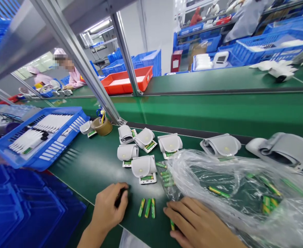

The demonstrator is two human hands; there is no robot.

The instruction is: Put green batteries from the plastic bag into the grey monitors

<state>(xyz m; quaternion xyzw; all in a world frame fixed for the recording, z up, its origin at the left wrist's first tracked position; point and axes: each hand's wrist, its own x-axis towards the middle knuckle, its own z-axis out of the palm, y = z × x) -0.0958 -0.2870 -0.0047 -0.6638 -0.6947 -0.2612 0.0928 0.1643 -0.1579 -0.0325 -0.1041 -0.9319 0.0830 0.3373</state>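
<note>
My left hand [111, 204] is on the near green bench, fingers curled and thumb a little apart from the forefinger; nothing shows in it. Right of it lie three loose green-and-yellow batteries [148, 208] in a row. Under the fingertips of my right hand [192, 220] is another battery [172, 225], partly covered, between thumb and fingers. A clear plastic bag [190, 172] with several batteries spreads beside and beyond my right hand. Behind the loose batteries stand several white devices with rolled grey cuffs [144, 166], batteries showing in their open compartments.
A blue basket [45, 162] of white parts stands at left, above stacked blue bins [24, 210]. A tape roll [102, 126] holding pens sits by the metal post [110, 106]. Beyond runs a green conveyor [192, 110] with a red tray [127, 80]. Other people work farther back.
</note>
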